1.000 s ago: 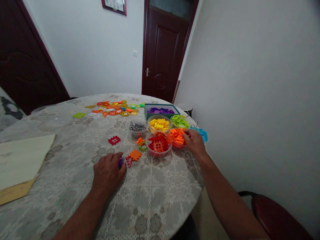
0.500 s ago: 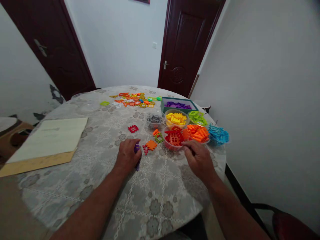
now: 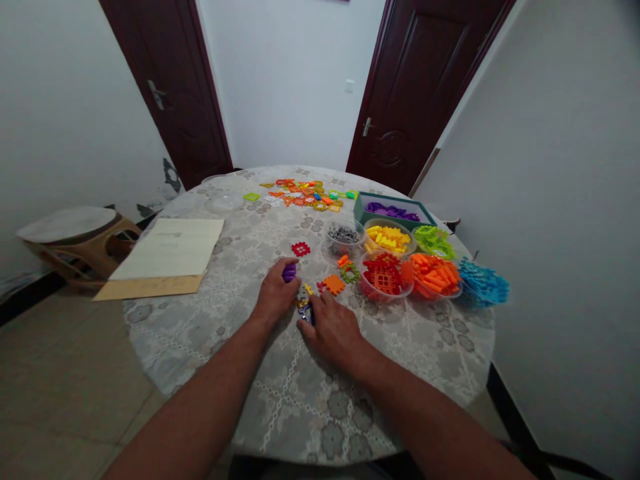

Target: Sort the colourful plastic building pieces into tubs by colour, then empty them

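Note:
My left hand (image 3: 277,293) is closed around a purple interlocking building piece (image 3: 289,272), which pokes out between thumb and fingers. My right hand (image 3: 334,328) has come close beside it, fingers and thumb closed on the near end of several joined pieces (image 3: 303,295) in grey, yellow and dark purple. How these pieces meet the purple one is partly hidden by my fingers. Just beyond the right hand lie an orange square piece (image 3: 333,285), a small pink-red piece (image 3: 321,287) and a green ring-shaped piece (image 3: 349,271). A red square piece (image 3: 301,249) rests farther off.
To the right stand clear bowls of red (image 3: 386,297), orange (image 3: 435,277), blue (image 3: 483,283), yellow (image 3: 387,239), lime (image 3: 434,241) and grey pieces (image 3: 344,235). Behind is a green box (image 3: 361,212) of purple pieces. Mixed pieces (image 3: 303,193) lie at the back; paper (image 3: 167,250) lies left.
My right hand has moved left from the red bowl's rim to the pieces by my left hand. Grey and yellow parts now show between the hands. The camera view has swung left.

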Motion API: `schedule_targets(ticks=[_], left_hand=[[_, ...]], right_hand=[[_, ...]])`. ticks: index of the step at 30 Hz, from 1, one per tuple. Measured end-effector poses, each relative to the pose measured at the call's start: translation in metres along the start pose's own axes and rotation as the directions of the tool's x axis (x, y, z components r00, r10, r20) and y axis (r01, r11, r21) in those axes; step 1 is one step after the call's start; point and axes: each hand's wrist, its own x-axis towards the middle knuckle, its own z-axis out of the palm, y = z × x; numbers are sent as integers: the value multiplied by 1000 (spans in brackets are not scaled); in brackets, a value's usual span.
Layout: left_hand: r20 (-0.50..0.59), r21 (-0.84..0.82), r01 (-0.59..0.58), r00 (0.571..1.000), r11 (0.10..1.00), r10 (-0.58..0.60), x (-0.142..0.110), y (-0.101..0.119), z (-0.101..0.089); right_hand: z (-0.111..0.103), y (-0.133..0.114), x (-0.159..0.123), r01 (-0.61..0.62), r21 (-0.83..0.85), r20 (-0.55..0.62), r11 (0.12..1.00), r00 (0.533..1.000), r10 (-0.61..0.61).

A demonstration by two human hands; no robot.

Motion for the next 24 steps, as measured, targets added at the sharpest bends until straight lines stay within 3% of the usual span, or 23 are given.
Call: schedule_targets(ticks=[4,14,19,24], left_hand=[[-17,-108,104,994,989,-106,3,2,-5],[-7,-77,65,998,995,-66,8,0,-11],[42,66,-105,994,992,103,8,-7,-9],[160,170,-365,927,915,340,4,-19,-4]], right_hand=[[13,7,1,-3,-18,-35,1000,999,2],[29,40,1,105,179,-196,978,978,-69],[33,49,7,174,315,-293,933,953,-79],[26,50,7,245,434,-348,867,933,-89]])
